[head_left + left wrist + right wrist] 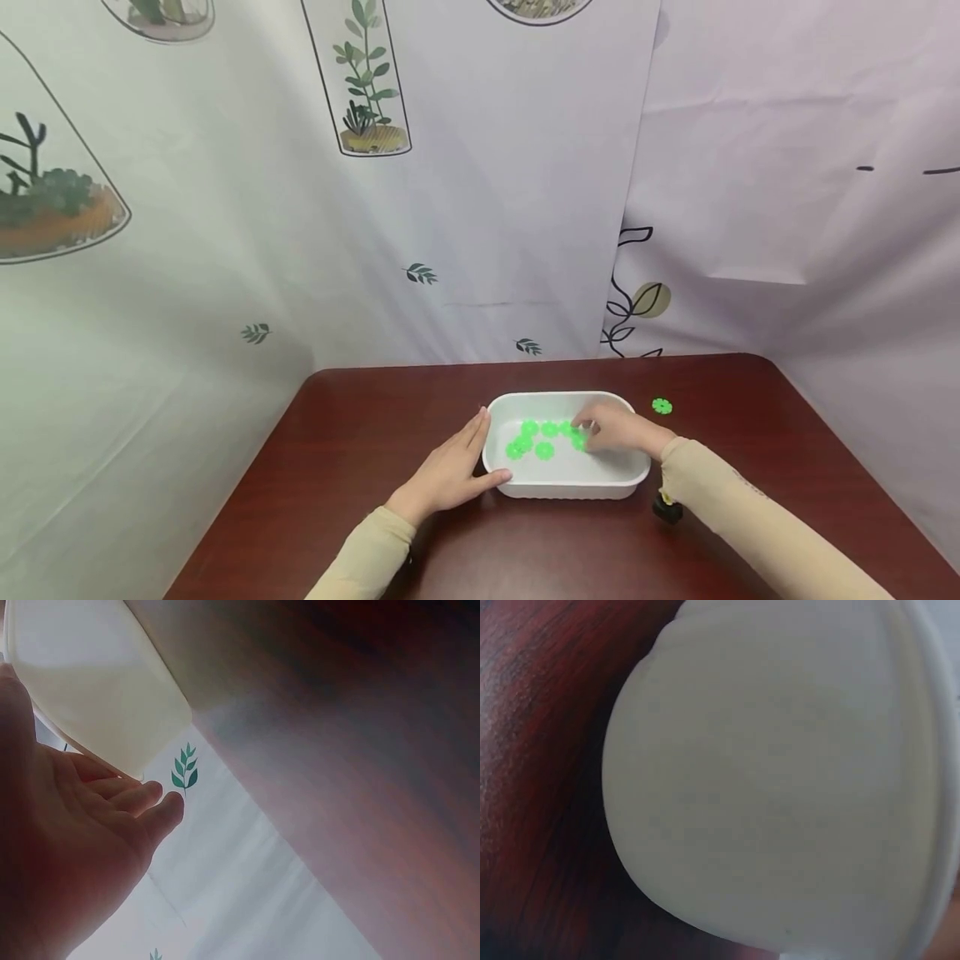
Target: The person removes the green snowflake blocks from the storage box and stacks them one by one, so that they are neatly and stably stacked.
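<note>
A white oblong tub [566,490] stands on the table, with several flat green flower-shaped plastic pieces [544,451] spread over its floor, mostly to the left and middle. My left hand [448,471] rests against the tub's left end, its fingers straight along the wall and the thumb at the front rim. In the left wrist view that hand [90,832] touches the tub's pale wall [97,682]. Reaching over the right end, my right hand [617,429] has bent fingers down among the green pieces; whether it pinches one is unclear. The right wrist view shows only the tub's outer wall [765,780].
One more green flower-shaped piece [662,406] lies on the dark red-brown table [360,433], right of the tub and towards the back. A patterned white cloth [480,208] hangs behind the table and along both sides.
</note>
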Action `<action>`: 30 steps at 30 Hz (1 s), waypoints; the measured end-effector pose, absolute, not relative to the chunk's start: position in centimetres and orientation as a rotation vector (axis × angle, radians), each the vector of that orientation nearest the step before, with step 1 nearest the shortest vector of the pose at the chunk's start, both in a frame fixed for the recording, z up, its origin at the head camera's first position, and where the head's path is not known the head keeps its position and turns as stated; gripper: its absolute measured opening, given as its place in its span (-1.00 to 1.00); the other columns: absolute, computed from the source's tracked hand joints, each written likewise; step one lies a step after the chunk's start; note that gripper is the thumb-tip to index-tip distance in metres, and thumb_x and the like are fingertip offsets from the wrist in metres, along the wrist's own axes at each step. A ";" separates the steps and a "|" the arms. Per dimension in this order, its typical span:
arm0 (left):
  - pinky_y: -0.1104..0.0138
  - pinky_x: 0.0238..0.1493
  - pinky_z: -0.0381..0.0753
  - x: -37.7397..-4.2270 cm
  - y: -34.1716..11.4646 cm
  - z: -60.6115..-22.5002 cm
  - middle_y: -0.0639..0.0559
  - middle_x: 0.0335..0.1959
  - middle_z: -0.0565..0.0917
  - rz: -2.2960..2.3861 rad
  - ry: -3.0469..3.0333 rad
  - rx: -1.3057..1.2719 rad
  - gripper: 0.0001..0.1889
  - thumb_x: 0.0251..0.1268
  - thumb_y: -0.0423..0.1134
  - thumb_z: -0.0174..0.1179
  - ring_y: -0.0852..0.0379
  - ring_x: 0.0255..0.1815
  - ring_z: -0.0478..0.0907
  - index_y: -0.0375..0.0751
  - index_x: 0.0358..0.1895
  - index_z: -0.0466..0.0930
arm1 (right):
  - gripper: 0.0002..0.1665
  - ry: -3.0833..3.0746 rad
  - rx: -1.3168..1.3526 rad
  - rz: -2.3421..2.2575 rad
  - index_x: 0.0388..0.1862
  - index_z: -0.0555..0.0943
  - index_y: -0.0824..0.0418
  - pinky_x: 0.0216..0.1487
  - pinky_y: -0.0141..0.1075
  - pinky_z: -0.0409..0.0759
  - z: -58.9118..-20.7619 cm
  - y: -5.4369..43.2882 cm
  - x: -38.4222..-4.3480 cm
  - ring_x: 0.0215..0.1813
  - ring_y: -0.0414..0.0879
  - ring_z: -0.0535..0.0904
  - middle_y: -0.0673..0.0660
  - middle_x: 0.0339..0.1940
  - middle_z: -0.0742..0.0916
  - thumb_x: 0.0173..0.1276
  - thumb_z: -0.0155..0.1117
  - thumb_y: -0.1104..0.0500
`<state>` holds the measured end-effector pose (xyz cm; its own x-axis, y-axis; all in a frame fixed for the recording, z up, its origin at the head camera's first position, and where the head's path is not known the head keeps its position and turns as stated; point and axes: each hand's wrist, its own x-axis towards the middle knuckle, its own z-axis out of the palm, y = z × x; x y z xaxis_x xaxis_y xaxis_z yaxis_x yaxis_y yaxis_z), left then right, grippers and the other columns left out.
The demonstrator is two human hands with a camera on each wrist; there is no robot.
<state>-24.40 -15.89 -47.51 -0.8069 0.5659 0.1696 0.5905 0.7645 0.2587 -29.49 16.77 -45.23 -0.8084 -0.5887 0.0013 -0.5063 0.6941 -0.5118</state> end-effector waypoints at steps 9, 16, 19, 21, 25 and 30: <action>0.09 0.45 0.28 -24.3 -15.8 -47.8 -0.23 0.62 0.04 -0.463 -2.889 -0.930 0.08 0.37 0.48 -0.09 -0.03 0.60 0.07 -0.35 0.61 -0.07 | -0.73 2.799 -0.832 -0.681 -0.17 0.73 0.26 -0.12 -0.21 0.55 -45.7 16.1 -29.5 -0.25 -0.12 0.53 0.02 -0.33 0.66 0.12 0.53 0.30; 0.08 0.43 0.30 -24.4 -15.9 -47.8 -0.24 0.62 0.05 -0.468 -2.886 -0.928 0.07 0.37 0.48 -0.08 -0.04 0.60 0.08 -0.35 0.61 -0.06 | -0.84 2.818 -0.804 -0.677 -0.31 0.72 0.21 -0.19 -0.24 0.50 -45.8 15.6 -29.8 -0.33 -0.16 0.44 -0.03 -0.43 0.61 0.12 0.53 0.25; 0.08 0.44 0.29 -24.5 -15.9 -47.8 -0.24 0.62 0.03 -0.468 -2.893 -0.930 0.08 0.37 0.48 -0.08 -0.04 0.60 0.06 -0.35 0.61 -0.07 | -0.86 2.808 -0.789 -0.691 -0.31 0.72 0.19 -0.20 -0.25 0.50 -45.9 15.4 -30.0 -0.33 -0.18 0.44 -0.06 -0.43 0.60 0.15 0.51 0.24; 0.08 0.45 0.28 -24.6 -15.9 -47.7 -0.24 0.62 0.03 -0.470 -2.893 -0.931 0.08 0.37 0.48 -0.08 -0.04 0.60 0.06 -0.35 0.61 -0.08 | -0.86 2.793 -0.780 -0.704 -0.31 0.71 0.20 -0.20 -0.25 0.50 -45.9 15.3 -30.2 -0.33 -0.18 0.45 -0.06 -0.43 0.60 0.16 0.51 0.24; 0.09 0.45 0.27 -24.7 -15.9 -47.5 -0.22 0.62 0.03 -0.478 -2.893 -0.927 0.08 0.36 0.48 -0.05 -0.03 0.60 0.06 -0.33 0.61 -0.08 | -0.87 2.781 -0.773 -0.717 -0.31 0.71 0.20 -0.21 -0.25 0.49 -45.9 15.1 -30.3 -0.35 -0.18 0.45 -0.06 -0.46 0.60 0.16 0.52 0.26; 0.08 0.44 0.29 -24.7 -15.9 -47.7 -0.22 0.63 0.03 -0.490 -2.903 -0.925 0.09 0.35 0.48 -0.05 -0.03 0.60 0.06 -0.32 0.62 -0.08 | -0.82 2.725 -0.753 -0.752 -0.28 0.72 0.25 -0.29 -0.32 0.49 -45.9 15.1 -30.0 -0.39 -0.20 0.46 -0.04 -0.46 0.62 0.15 0.52 0.25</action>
